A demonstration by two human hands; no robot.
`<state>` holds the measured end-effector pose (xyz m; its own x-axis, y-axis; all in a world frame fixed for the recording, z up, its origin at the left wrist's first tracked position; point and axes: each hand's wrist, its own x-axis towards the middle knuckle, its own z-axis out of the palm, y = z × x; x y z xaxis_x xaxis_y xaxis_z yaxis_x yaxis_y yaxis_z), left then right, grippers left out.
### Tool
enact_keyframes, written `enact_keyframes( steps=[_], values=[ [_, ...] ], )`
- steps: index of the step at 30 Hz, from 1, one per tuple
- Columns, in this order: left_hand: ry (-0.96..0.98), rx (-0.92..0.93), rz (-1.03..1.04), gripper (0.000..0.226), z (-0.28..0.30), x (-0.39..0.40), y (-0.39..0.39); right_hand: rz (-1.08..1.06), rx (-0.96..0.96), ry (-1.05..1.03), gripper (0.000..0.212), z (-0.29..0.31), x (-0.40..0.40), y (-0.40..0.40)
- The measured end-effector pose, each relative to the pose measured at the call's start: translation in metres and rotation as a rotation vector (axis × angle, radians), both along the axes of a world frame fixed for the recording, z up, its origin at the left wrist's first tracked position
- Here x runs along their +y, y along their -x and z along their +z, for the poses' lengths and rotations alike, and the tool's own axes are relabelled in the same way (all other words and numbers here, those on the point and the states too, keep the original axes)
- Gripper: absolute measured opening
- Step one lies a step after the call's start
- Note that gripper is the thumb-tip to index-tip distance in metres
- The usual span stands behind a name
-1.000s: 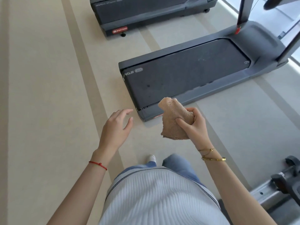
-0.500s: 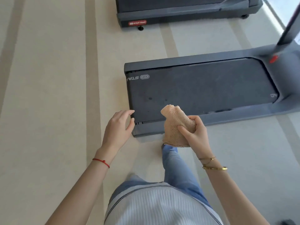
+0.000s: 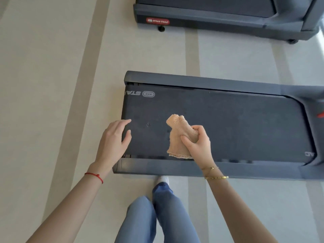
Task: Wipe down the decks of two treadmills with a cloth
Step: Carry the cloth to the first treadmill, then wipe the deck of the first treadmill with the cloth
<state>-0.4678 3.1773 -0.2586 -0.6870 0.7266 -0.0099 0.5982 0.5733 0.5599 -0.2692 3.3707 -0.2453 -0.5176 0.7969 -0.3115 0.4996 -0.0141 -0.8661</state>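
The near treadmill [image 3: 228, 81] lies across the view, its dark belt deck [image 3: 236, 127] facing up. My right hand [image 3: 198, 144] grips a bunched tan cloth [image 3: 177, 135] above the deck's near left part; the cloth hangs in the air. My left hand [image 3: 114, 139] hovers with relaxed fingers over the deck's left end and holds nothing. A second treadmill [image 3: 219, 20] with a red label stands farther away at the top.
Beige striped floor [image 3: 52, 102] spreads to the left and between the two machines. My legs in blue jeans [image 3: 157, 216] and a white shoe [image 3: 162, 179] stand right at the near treadmill's side rail. A red mark [image 3: 320, 114] shows at the deck's right end.
I have stepped up to the near treadmill, which now lies right below me. Both hands have moved forward over its deck; the cloth stays in my right hand.
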Motion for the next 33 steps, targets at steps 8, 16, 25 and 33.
enact_keyframes(
  steps=[8, 16, 25, 33],
  values=[
    [0.098, -0.001, 0.034, 0.034, -0.196, 0.038, 0.048, 0.063, 0.011, 0.025, 0.028, -0.200, 0.051, 0.084],
    [0.112, 0.009, 0.062, 0.037, -0.392, 0.048, 0.074, 0.166, 0.076, 0.045, 0.028, -0.402, 0.072, 0.144],
    [0.113, 0.079, 0.054, 0.041, -0.503, 0.052, 0.085, 0.247, -0.138, -0.595, 0.053, -0.518, 0.091, 0.123],
    [0.255, 0.224, 0.039, 0.051, -0.540, 0.051, 0.101, 0.732, -0.516, -0.806, 0.067, -0.555, 0.082, 0.132]
  ],
)
